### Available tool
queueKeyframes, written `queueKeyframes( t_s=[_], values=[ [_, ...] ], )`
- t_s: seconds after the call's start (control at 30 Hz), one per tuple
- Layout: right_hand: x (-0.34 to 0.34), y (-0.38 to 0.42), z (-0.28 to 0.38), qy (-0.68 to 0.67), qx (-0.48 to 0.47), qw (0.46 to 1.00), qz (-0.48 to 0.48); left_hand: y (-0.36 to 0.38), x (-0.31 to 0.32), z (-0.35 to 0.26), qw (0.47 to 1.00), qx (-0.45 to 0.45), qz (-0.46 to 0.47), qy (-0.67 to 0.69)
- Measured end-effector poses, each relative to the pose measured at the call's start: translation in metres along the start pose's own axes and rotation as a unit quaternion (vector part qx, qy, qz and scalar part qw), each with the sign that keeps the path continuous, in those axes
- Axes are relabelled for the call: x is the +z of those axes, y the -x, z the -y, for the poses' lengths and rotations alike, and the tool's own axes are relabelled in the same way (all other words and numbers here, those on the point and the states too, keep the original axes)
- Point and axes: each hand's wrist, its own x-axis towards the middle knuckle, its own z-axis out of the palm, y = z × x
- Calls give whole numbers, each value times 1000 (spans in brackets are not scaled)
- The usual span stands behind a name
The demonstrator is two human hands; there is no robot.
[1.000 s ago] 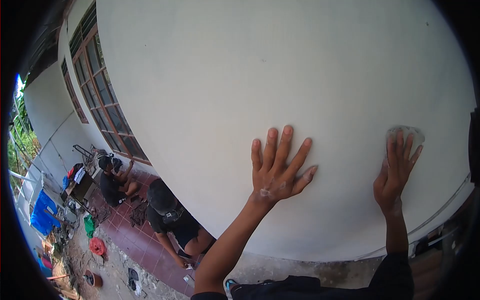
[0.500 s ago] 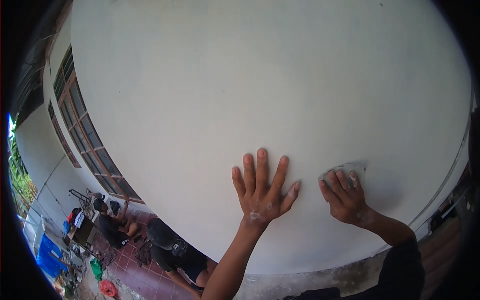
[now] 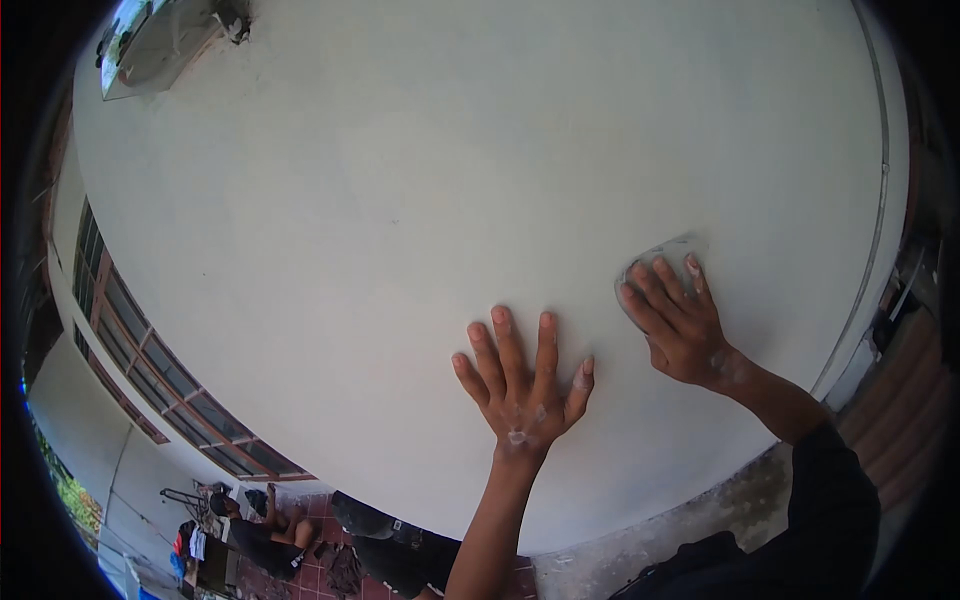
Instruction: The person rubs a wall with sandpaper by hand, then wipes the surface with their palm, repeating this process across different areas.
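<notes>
Across nearly the whole view stands a white wall (image 3: pixel 420 200), matte, smooth, faintly grainy, with a thin pipe (image 3: pixel 884 170) running down its right edge. Lower left: a row of wood-framed windows (image 3: pixel 150 370) and red floor tiles (image 3: pixel 330 520), where two other people (image 3: pixel 390 545) crouch. Left hand (image 3: pixel 522 385) lies flat on the wall, fingers spread wide apart and pointing up, holding nothing; pale dusty smears on its back. Right hand (image 3: pixel 680 325), up and to the right, presses a small sheet of sandpaper (image 3: pixel 668 252) against the wall, fingers together over it. Sheet is thin, greyish and roughly rectangular; its long axis runs up to the right. Dark sleeve (image 3: pixel 830 500) covers the right forearm.
</notes>
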Motion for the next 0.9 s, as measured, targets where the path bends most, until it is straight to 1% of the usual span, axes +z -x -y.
queueKeyframes(
  t_s=[0.03,0.1,0.13,0.17,0.2,0.23,0.3,0.37,0.4,0.43,0.5,0.57,0.6,0.63,0.67,0.7,0.73,0.77,0.8,0.83,0.9],
  values=[
    [-9,-25,-8,12,6,1000,1,3,0,4,1000,21,-1,9],
    [-21,-79,-15,-38,82,994,-57,3,-10,11,999,41,-6,26],
    [-20,-100,-8,-27,85,994,-58,3,-21,20,996,43,1,75],
    [-21,-113,-5,-39,105,990,-81,2,-29,23,991,48,8,125],
    [-23,-118,1,-52,126,986,-100,5,-40,26,989,56,5,135],
    [-23,-112,16,-43,135,985,-98,13,-54,29,985,52,5,164],
    [-6,-80,68,-68,68,995,1,40,-79,39,979,62,13,195],
    [24,-46,112,-40,-51,998,18,71,-97,45,969,88,39,225],
    [30,-50,129,-51,-68,996,10,85,-105,53,968,112,63,217],
    [29,-68,139,-58,-92,994,7,78,-113,63,965,116,56,226],
    [20,-121,136,-88,-109,990,8,48,-143,101,943,290,108,122],
    [13,-182,120,-63,-131,989,-31,0,-170,133,953,251,144,94],
    [8,-209,107,-29,-144,987,-62,-23,-179,146,958,230,147,89],
    [2,-230,92,4,-154,984,-94,-45,-182,159,961,243,128,43],
    [-6,-243,77,12,-142,985,-100,-61,-186,172,962,250,107,-26],
    [-12,-252,61,21,-130,985,-108,-72,-187,182,966,229,85,-85],
    [-17,-251,44,40,-96,988,-117,-78,-187,193,972,195,56,-119],
    [-20,-242,27,61,-58,988,-128,-78,-183,205,978,162,4,-127],
    [-23,-227,9,56,-24,989,-136,-74,-180,222,981,142,-29,-130],
    [-28,-213,-9,55,7,988,-146,-68,-175,236,989,104,-43,-101],
    [-41,-176,-40,79,49,984,-151,-53,-159,250,992,26,-50,-109]
  ],
)
